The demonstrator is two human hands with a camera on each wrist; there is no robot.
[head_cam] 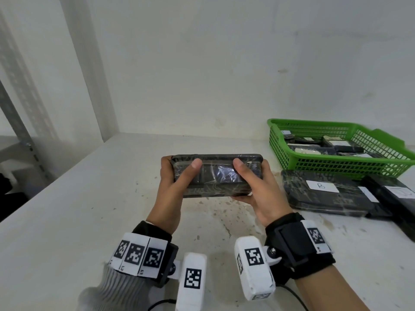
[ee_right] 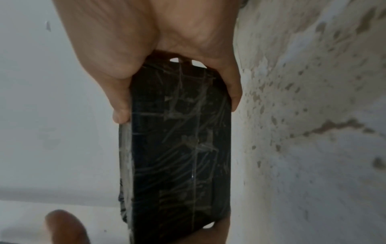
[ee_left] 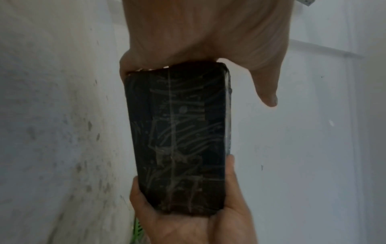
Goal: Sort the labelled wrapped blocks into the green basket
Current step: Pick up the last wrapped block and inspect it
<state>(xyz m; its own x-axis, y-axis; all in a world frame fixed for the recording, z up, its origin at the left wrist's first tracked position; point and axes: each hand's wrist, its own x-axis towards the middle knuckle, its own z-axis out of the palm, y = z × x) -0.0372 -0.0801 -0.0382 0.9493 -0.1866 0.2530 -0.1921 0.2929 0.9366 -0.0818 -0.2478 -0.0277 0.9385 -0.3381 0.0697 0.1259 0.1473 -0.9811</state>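
Observation:
A dark block wrapped in clear film (head_cam: pixel 216 175) hangs level above the white table, held at both ends. My left hand (head_cam: pixel 173 187) grips its left end with the thumb on the near face; my right hand (head_cam: pixel 256 187) grips its right end the same way. No label shows on the faces turned to the cameras. Both wrist views show the same block (ee_left: pixel 179 140) (ee_right: pixel 179 148) lengthwise between the two palms. The green basket (head_cam: pixel 298 163) stands at the right rear with several labelled blocks inside.
Right of my hands, in front of the basket, lie more wrapped blocks; one (head_cam: pixel 321 194) bears a white label reading "B", another (head_cam: pixel 395 198) lies at the right edge. The white table (head_cam: pixel 89 221) is stained. A wall rises behind, and shelf posts stand at the left.

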